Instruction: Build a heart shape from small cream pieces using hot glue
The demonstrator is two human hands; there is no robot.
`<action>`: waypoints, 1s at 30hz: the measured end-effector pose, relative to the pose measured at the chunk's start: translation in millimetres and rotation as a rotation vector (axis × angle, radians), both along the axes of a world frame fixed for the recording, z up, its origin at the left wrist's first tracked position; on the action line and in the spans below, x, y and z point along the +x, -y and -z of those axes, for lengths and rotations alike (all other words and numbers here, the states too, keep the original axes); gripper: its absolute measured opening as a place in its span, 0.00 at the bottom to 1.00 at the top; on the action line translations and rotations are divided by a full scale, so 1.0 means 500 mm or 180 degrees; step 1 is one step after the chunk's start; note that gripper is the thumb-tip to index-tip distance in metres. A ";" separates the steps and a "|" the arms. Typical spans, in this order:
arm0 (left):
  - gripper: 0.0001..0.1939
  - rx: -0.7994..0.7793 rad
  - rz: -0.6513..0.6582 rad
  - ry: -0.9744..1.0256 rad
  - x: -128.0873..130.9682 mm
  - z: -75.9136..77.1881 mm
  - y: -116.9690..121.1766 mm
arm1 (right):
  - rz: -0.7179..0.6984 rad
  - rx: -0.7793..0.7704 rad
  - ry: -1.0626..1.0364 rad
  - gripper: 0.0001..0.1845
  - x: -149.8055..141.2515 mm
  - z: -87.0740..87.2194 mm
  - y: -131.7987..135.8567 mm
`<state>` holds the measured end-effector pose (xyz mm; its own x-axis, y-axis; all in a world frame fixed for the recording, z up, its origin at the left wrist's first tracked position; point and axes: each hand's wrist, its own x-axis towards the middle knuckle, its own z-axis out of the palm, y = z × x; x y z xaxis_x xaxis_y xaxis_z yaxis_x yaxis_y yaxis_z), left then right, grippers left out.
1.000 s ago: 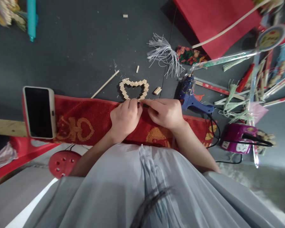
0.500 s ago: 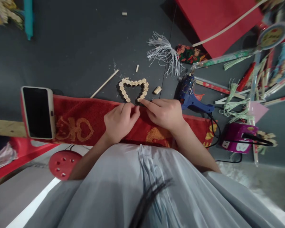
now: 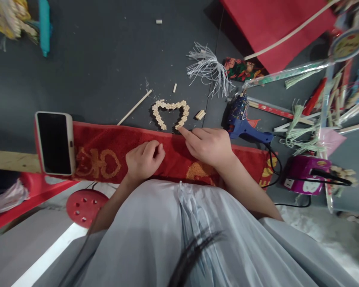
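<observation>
A heart-like outline made of small pale stick pieces (image 3: 185, 111) lies on the dark table, with a gap at its lower end. My right hand (image 3: 211, 145) reaches over the towel, its index finger stretched out to touch the outline's lower right tip. The other right fingers are bent, and nothing shows between them. My left hand (image 3: 145, 159) is loosely closed above the red towel (image 3: 173, 149), apart from the outline; no object is visible in it. To the right lie a small bundle of cut sticks (image 3: 200, 114) and a blue glue gun (image 3: 242, 123).
A phone (image 3: 54, 143) lies on the towel's left end. One thin stick (image 3: 134, 107) is left of the outline. White string tassels (image 3: 209, 67), a red sheet (image 3: 275, 28), wrapped sticks and a purple power socket block (image 3: 306, 175) with cables crowd the right side.
My left hand has drawn back from the outline's lower left end, down and left over the towel. My right index finger stays at the lower right tip. The view has shifted slightly.
</observation>
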<state>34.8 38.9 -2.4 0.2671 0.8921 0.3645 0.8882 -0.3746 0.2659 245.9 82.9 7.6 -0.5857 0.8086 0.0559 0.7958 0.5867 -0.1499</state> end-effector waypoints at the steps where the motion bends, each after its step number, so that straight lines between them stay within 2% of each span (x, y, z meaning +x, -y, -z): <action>1: 0.08 -0.0027 -0.0017 0.0024 0.000 0.001 0.000 | 0.0003 -0.0006 0.0018 0.22 0.000 0.000 0.000; 5: 0.08 -0.0040 -0.0059 0.0098 -0.001 0.006 0.002 | -0.0003 0.0043 0.0075 0.21 0.001 0.003 0.001; 10: 0.09 0.0040 -0.0057 0.0131 -0.002 0.011 0.003 | -0.0119 0.0578 -0.0107 0.20 0.005 0.007 0.003; 13: 0.09 0.0079 -0.0048 0.0144 -0.001 0.011 0.002 | -0.0164 0.0685 -0.0237 0.19 0.006 0.008 0.003; 23: 0.10 0.0061 -0.0092 0.0094 -0.001 0.011 0.001 | -0.0078 0.0201 -0.0248 0.20 0.008 0.005 0.002; 30: 0.11 -0.0042 -0.0119 0.0038 -0.003 0.012 0.004 | 0.0016 0.0051 -0.0101 0.21 0.004 0.001 0.000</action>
